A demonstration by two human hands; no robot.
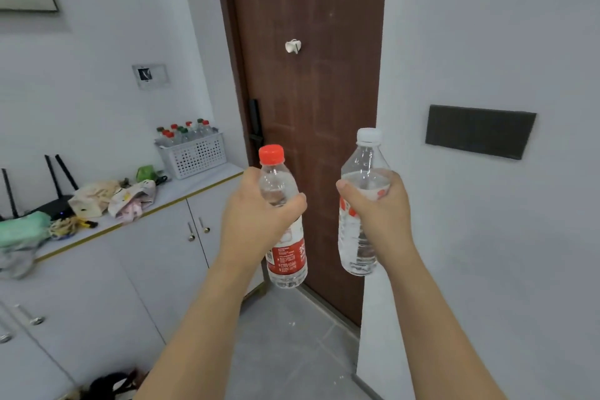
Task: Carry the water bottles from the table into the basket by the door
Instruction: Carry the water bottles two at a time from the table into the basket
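Before the door (311, 75), each hand's fingers (293, 201) wrap one upright water bottle (285, 256).

Two upright bottles (285, 221) (360, 204); basket (194, 156) seemingly full.

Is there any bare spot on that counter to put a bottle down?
One bare patch of counter lies between the basket and the door, and a strip runs along the front edge. The basket is packed with bottles. Left of it, bags and a router crowd the top.
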